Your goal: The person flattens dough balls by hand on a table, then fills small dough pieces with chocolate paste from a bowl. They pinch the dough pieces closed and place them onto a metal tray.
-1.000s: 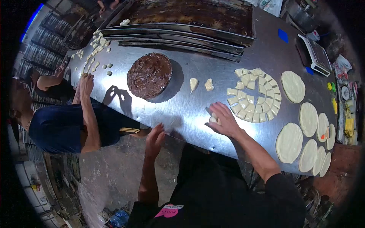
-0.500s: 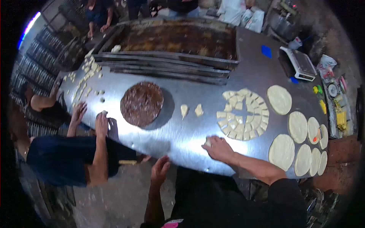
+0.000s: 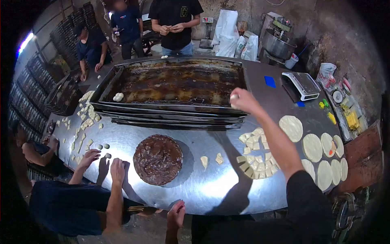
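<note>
My right hand (image 3: 245, 101) is raised over the right end of the dark baking tray (image 3: 170, 87), its fingers closed around a small pale dough ball (image 3: 234, 97). At the table's near edge, my left hand (image 3: 176, 214) hangs with loosely bent fingers and nothing visible in it. Below my right forearm lies a round of dough cut into small pieces (image 3: 256, 166), partly hidden by the arm. Two loose dough pieces (image 3: 204, 162) rest to its left. Inside the tray's left corner sits a small cluster of dough balls (image 3: 118, 97).
A glossy brown mound of filling (image 3: 157, 159) stands left of centre. Flat dough discs (image 3: 291, 128) lie at right, below a scale (image 3: 302, 85). A co-worker's hands (image 3: 118, 171) work at left near small dough pieces (image 3: 87, 112). Other people stand beyond the trays.
My right hand has moved from the near table edge up to the tray's right end, carrying the dough ball. The view has tilted upward, showing more of the people behind.
</note>
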`<act>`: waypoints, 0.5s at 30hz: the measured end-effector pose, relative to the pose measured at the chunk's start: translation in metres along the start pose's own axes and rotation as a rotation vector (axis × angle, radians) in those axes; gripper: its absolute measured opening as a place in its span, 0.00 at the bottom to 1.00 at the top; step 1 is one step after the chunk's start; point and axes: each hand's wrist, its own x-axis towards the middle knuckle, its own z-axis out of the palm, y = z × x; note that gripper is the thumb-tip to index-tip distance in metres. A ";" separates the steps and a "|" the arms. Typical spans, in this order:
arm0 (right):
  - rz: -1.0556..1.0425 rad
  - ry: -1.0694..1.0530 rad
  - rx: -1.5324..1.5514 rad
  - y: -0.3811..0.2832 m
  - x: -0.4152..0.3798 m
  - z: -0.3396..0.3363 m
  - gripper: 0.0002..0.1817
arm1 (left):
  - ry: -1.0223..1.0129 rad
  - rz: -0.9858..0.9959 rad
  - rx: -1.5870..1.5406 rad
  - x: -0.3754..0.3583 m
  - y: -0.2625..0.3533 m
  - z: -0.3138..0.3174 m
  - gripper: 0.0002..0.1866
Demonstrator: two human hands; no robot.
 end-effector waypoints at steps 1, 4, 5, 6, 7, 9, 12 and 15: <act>0.078 0.001 -0.129 -0.002 0.024 0.003 0.15 | -0.018 0.023 0.035 0.001 0.011 -0.006 0.16; 0.194 -0.099 -0.426 0.011 0.071 0.031 0.19 | -0.036 0.037 0.110 0.011 0.036 -0.018 0.17; 0.199 -0.123 -0.425 0.008 0.074 0.037 0.19 | -0.050 0.025 0.155 0.010 0.041 -0.020 0.16; 0.198 -0.188 -0.525 0.008 0.074 0.042 0.25 | -0.028 0.077 0.165 0.013 0.046 -0.018 0.15; 0.199 -0.265 -0.621 0.010 0.072 0.049 0.31 | -0.012 0.119 0.180 0.017 0.046 -0.013 0.15; 0.183 -0.254 -0.499 0.010 0.073 0.052 0.34 | -0.016 0.144 -0.053 0.037 0.030 0.013 0.13; 0.037 0.034 -0.486 -0.033 0.013 0.034 0.30 | -0.119 0.208 0.117 0.096 0.077 0.059 0.16; -0.236 0.146 -0.099 -0.038 -0.057 0.034 0.22 | -0.007 0.628 0.320 0.185 0.066 0.121 0.23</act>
